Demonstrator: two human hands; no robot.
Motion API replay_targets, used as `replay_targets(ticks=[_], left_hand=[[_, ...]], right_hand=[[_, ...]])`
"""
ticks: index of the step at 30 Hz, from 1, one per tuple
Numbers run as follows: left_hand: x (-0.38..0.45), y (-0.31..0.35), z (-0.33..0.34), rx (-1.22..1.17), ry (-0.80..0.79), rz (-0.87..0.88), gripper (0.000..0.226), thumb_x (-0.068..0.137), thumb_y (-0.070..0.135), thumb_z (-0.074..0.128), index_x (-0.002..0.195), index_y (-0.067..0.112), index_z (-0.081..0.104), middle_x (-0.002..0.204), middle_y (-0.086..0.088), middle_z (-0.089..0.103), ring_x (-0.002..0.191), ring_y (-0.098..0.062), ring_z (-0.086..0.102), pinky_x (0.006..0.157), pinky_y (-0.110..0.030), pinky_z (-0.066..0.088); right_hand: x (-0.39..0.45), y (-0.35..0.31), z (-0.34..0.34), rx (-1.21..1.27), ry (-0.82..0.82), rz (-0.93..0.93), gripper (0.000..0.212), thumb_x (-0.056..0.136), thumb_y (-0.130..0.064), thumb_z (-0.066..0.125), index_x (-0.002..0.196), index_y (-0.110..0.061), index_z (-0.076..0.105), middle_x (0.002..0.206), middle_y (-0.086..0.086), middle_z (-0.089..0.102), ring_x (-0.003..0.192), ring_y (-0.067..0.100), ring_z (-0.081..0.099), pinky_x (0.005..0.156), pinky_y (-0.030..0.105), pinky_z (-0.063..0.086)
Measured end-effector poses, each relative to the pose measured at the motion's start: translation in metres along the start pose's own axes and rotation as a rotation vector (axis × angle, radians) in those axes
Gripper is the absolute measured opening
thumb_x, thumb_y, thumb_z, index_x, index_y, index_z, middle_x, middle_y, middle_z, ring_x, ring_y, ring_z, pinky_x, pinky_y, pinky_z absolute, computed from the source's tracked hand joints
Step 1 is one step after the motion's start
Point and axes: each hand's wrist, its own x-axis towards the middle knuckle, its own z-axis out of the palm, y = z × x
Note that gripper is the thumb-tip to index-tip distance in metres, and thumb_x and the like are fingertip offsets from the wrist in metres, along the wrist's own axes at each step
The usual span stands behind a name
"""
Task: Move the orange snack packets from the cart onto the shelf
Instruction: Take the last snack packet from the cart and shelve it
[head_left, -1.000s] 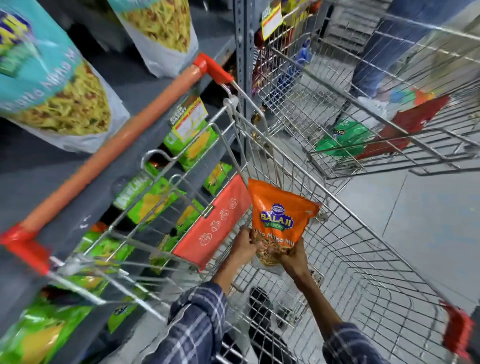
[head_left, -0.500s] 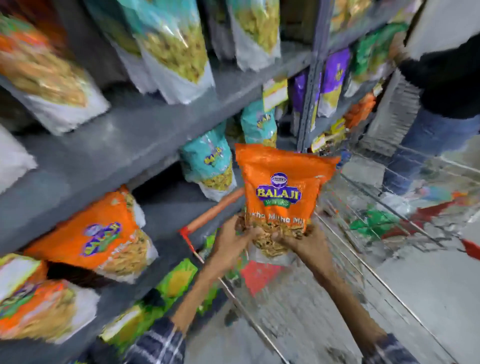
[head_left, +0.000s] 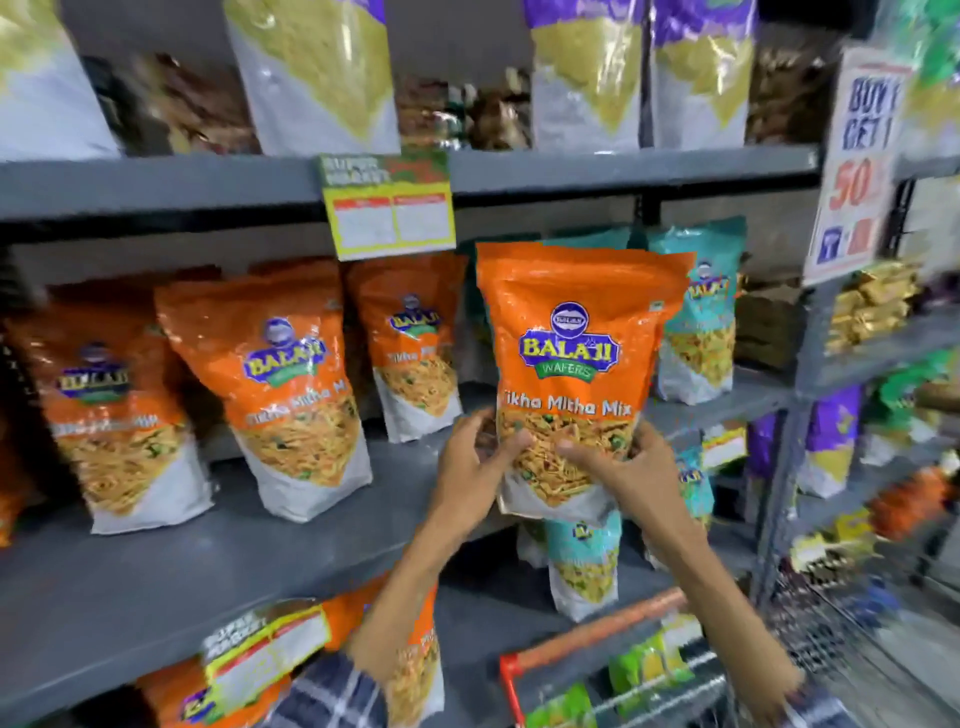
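I hold one orange snack packet (head_left: 571, 364) upright in front of the middle grey shelf (head_left: 322, 514), just right of the orange packets standing there. My left hand (head_left: 475, 462) grips its lower left edge and my right hand (head_left: 618, 467) grips its lower right edge. Three orange packets stand on that shelf: one at the left (head_left: 111, 410), one in the middle (head_left: 285, 389) and one further back (head_left: 415, 348). The cart (head_left: 597, 644) shows at the bottom right by its orange handle and wire frame.
Teal packets (head_left: 701, 322) stand right of the held packet and another (head_left: 584, 566) on the shelf below. White-and-purple packets (head_left: 587, 73) fill the top shelf. A yellow price tag (head_left: 389, 213) hangs from the upper shelf edge; a promo sign (head_left: 857, 171) hangs at right.
The packet has been lifted out of the cart and raised to the middle shelf, both hands still on it. My view has swung from the cart up to face the shelves.
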Motion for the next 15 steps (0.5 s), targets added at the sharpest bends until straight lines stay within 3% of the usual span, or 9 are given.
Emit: replay_targets(ticks=[4,6,9,13,15], left_hand=[[0.037,-0.009,-0.011,0.028,0.001,-0.013,0.012,0.092,0.017,0.066,0.104,0.016,0.066,0.096,-0.001,0.068,0.078,0.007,0.064,0.069,-0.008,0.050],[0.053,-0.017,-0.011,0.021,0.027,-0.046,0.015,0.094,0.018,0.063,0.109,0.018,0.065,0.100,0.000,0.067,0.090,-0.010,0.064,0.079,-0.024,0.053],[0.070,-0.034,-0.010,0.028,0.063,-0.068,0.022,0.097,0.022,0.059,0.118,0.019,0.063,0.113,-0.003,0.067,0.105,-0.021,0.063,0.094,-0.042,0.052],[0.081,-0.045,-0.011,0.010,0.061,-0.075,0.023,0.099,0.022,0.054,0.121,0.020,0.060,0.113,0.001,0.066,0.109,-0.020,0.062,0.101,-0.046,0.051],[0.081,-0.044,-0.010,0.010,0.063,-0.086,0.030,0.100,0.026,0.053,0.128,0.016,0.059,0.117,0.001,0.065,0.111,-0.019,0.061,0.103,-0.045,0.050]], right_hand=[[0.034,0.009,0.033,-0.054,0.036,-0.011,0.067,0.059,-0.033,0.097,0.116,-0.017,0.066,0.105,0.002,0.080,0.095,0.022,0.078,0.084,0.048,0.063],[0.047,0.017,0.048,-0.058,0.062,-0.007,0.078,0.057,-0.039,0.097,0.123,-0.015,0.062,0.111,0.006,0.078,0.101,0.022,0.076,0.088,0.049,0.062],[0.062,0.027,0.067,-0.097,0.114,-0.018,0.103,0.055,-0.058,0.092,0.138,-0.011,0.052,0.128,0.009,0.071,0.118,0.022,0.069,0.097,0.045,0.058],[0.064,0.031,0.083,-0.245,0.195,-0.050,0.104,0.057,-0.073,0.081,0.138,-0.015,0.050,0.136,0.009,0.063,0.127,0.028,0.058,0.105,0.050,0.050],[0.065,0.034,0.087,-0.278,0.222,-0.079,0.101,0.055,-0.081,0.075,0.130,-0.015,0.052,0.128,0.010,0.063,0.121,0.030,0.059,0.100,0.051,0.052]])
